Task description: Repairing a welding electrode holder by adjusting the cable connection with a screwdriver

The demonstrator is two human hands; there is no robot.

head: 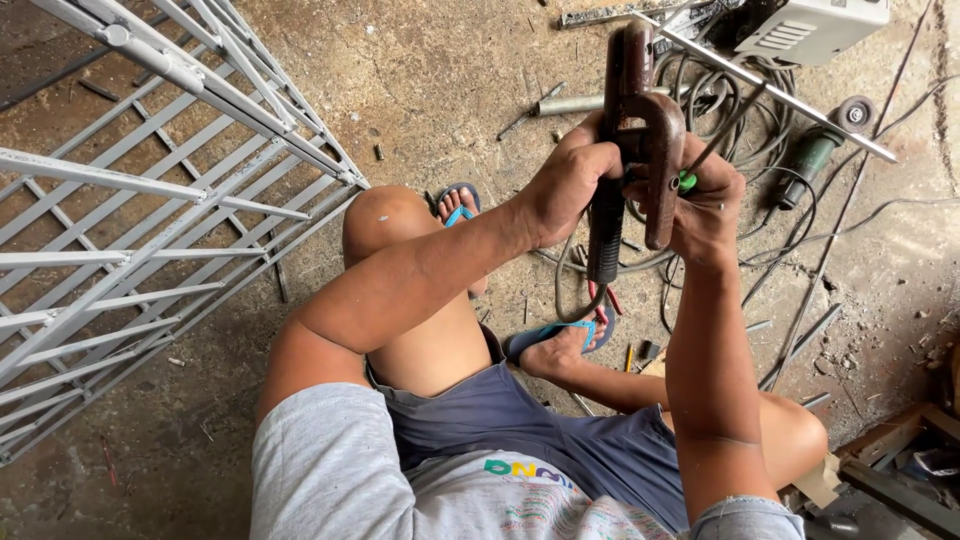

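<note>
Head view: both hands, left hand [572, 180] and right hand [708, 205], grip a rusty brown electrode holder [637, 130] raised above the concrete floor [440, 70], near a white metal grille [150, 200].

Two hands: left hand [568, 185] and right hand [708, 205], both wrapped around one rusty welding electrode holder [635, 140]. Two blue flip-flops, one [457, 205] past the knee and one [560, 335] under the near foot; one white metal grille [150, 210]; one green angle grinder [815, 150]. One white welding machine [810, 25] at the top edge, one tangle of cables [715, 110] with strands too many to count, one long pale metal strip [770, 90].
</note>
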